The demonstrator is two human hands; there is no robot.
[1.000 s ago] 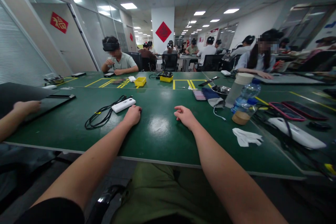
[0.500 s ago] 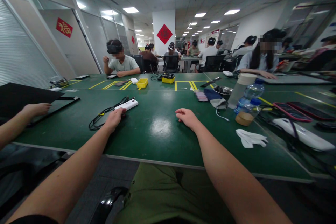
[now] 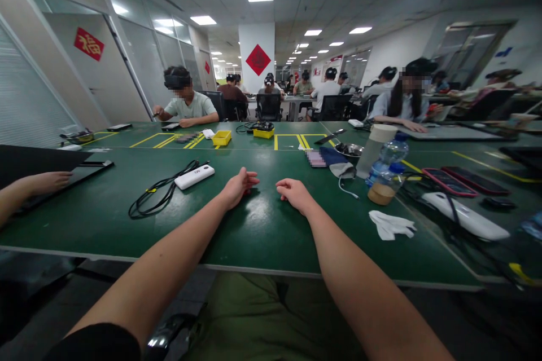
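Observation:
My left hand (image 3: 240, 188) is over the green table (image 3: 237, 237), fingers stretched toward the right and nothing in them. To its left lies a white power bank (image 3: 194, 177), apart from the hand, with a coiled black cable (image 3: 163, 197) beside it. Facing it across a small gap, my right hand (image 3: 295, 195) is also empty. Its fingers are loosely curved and not closed on anything; their undersides are partly hidden.
Bottles (image 3: 384, 183), a white tissue (image 3: 392, 225), another white device (image 3: 464, 215) and phones (image 3: 449, 181) lie to the right. Yellow trays (image 3: 221, 138) stand farther back. A neighbour's hand (image 3: 51, 181) is at a black panel (image 3: 40, 166) on the left. People sit across.
My left hand has let go of the white power bank and moved right, closer to my right hand. The power bank stays on the table. The view has turned slightly right.

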